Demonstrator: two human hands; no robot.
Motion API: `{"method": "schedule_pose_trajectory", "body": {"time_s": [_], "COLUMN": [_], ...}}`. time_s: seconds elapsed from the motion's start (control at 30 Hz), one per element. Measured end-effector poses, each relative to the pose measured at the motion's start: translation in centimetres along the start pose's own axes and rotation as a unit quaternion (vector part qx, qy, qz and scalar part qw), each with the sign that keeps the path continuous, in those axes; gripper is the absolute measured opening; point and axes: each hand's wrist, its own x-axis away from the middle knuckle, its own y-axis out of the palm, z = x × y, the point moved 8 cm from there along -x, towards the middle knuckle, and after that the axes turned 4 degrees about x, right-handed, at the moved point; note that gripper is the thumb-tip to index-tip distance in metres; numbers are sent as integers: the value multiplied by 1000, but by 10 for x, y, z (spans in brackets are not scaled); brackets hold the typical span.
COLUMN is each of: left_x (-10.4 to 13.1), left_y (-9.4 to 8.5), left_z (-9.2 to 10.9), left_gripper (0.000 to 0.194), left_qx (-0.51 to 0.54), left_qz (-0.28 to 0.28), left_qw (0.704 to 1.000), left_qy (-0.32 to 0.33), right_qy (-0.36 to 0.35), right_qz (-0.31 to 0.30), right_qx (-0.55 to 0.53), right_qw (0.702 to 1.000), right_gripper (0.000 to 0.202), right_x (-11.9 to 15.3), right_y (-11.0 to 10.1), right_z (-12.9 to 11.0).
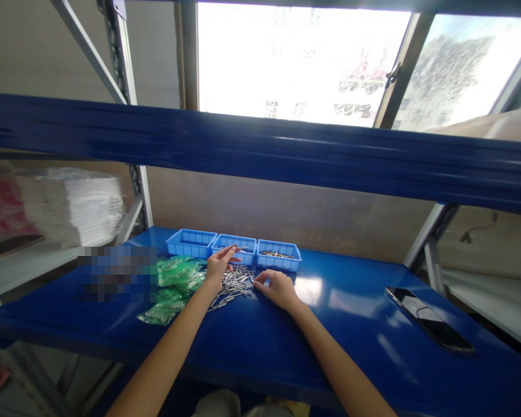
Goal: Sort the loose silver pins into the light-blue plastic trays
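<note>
A loose pile of thin metal pins (234, 284) lies on the blue table between my hands. My left hand (221, 265) is raised over the pile's left side, its fingers pinched on a thin metal pin in front of the middle blue bin (226, 238). Low at the pile's right edge is my right hand (278, 286), thumb and index finger brought together; whatever is between them is too small to make out. More pins lie in the middle bin and in the right blue bin (279, 263). The left blue bin (191, 249) shows no pins.
Green plastic bags (176, 281) lie left of the pile. A phone (429, 318) rests at the right of the table (347, 341). A blue shelf beam (260, 147) crosses above. Stacked white material (93, 208) stands at the left, beyond a metal post.
</note>
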Motion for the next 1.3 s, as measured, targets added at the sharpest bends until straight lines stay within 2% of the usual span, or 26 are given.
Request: {"method": "schedule_pose_trajectory", "body": {"time_s": [0.2,0.43,0.77,1.03,1.3], "left_x": [-2,2,0,2,4], "left_y": [-5,4,5,7,12], "left_z": [-2,4,3,3,1], "left_gripper": [31,33,29,31,43], "left_qx": [41,-27,-114,-136,-178], "left_qz": [15,-16,-35,-44,-57], "left_qw": [999,1000,992,989,982], "left_qy": [-28,-3,46,39,18], "right_qy": [-34,-28,-28,-19,-13], "right_qz": [-19,-28,-34,-42,-60], "right_qx": [-6,-14,-20,-21,-31], "right_qw": [999,999,999,999,998], "right_gripper": [18,18,19,19,20], "right_x": [2,2,2,2,2], "right_y": [-1,0,1,1,1], "right_z": [-7,-7,-6,-6,-6]}}
